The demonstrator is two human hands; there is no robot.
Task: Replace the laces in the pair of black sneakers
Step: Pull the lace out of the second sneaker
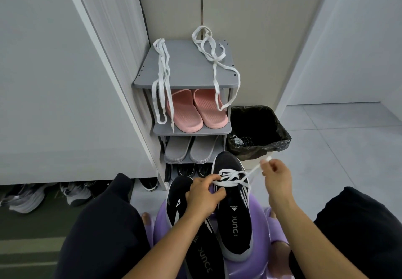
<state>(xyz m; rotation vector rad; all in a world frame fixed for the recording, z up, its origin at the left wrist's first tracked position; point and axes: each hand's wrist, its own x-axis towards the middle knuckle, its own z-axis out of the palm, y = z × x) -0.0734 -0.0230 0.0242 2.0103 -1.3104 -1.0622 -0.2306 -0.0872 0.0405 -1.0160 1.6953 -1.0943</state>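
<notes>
While left fingers [206,180] hold sneaker [233,220], right fingers [268,166] pinch lace [252,173].

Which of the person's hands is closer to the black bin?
Right. The right hand pinches the end of the white lace just short of the bin; the left hand grips the lace over the sneaker, farther back and left.

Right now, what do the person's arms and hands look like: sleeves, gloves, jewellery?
The left forearm and right forearm are bare, no sleeves in view. The left hand and right hand wear no gloves, rings, watch or bracelet. Both thighs are in black clothing.
</notes>
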